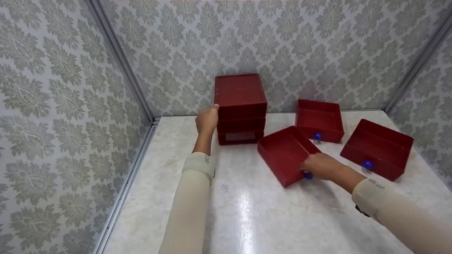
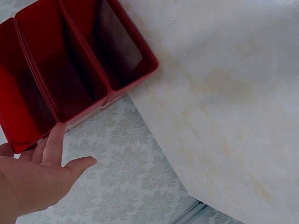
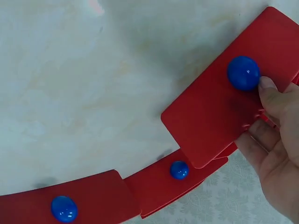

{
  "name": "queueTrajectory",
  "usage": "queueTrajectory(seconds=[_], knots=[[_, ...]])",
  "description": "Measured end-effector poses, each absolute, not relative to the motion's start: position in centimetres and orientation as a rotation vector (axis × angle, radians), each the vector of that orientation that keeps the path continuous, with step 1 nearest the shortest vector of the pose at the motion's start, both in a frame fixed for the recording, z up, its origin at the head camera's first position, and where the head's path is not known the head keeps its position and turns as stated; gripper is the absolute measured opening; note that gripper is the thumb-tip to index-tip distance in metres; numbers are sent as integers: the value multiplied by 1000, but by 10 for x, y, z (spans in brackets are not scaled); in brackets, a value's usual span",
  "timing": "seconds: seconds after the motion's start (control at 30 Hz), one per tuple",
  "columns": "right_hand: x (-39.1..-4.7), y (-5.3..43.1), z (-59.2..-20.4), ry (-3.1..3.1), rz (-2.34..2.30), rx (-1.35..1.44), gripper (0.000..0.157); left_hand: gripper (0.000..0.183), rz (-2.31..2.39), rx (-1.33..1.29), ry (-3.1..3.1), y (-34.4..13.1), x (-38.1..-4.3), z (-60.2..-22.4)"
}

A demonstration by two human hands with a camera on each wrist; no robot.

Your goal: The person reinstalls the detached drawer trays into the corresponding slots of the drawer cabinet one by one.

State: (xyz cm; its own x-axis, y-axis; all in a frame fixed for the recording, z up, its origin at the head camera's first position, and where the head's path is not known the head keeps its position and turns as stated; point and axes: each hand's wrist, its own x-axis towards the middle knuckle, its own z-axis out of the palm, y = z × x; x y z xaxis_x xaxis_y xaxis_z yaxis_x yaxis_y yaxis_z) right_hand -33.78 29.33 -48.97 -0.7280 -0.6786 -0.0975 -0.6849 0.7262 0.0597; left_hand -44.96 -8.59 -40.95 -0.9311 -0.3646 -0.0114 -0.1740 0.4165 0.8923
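A red drawer cabinet [image 1: 240, 90] stands against the back wall, its three slots facing front without drawers. At its left side is my left hand [image 1: 207, 120]; in the left wrist view the fingers [image 2: 54, 145] lie along the cabinet's side and the thumb stands away. My right hand [image 1: 320, 165] grips the front wall of a red drawer [image 1: 279, 151], which sits askew right of the cabinet. In the right wrist view, the thumb is on the drawer's front panel [image 3: 210, 116], touching the edge of its blue knob [image 3: 243, 73].
Two more red drawers with blue knobs are on the white marbled table [image 1: 226, 211]: one drawer [image 1: 319, 118] at the back, another drawer [image 1: 378, 150] farther right. Patterned walls [image 1: 226, 46] enclose the table at the back and both sides.
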Motion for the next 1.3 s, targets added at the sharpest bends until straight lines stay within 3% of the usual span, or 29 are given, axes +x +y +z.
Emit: queueTrajectory(seconds=[0.37,0.83,1.3], knots=[[-331,281,-491,2886,221,-1103,16,53,-1562,538,-2462,-91,-451,-408],[-276,189,-483,2980,359,-1249,5,54,-1546,537,-2448,-91,-448,-406],[-271,131,-488,3003,255,-1280,11,53,-1549,513,-2444,-82,-445,-407]])
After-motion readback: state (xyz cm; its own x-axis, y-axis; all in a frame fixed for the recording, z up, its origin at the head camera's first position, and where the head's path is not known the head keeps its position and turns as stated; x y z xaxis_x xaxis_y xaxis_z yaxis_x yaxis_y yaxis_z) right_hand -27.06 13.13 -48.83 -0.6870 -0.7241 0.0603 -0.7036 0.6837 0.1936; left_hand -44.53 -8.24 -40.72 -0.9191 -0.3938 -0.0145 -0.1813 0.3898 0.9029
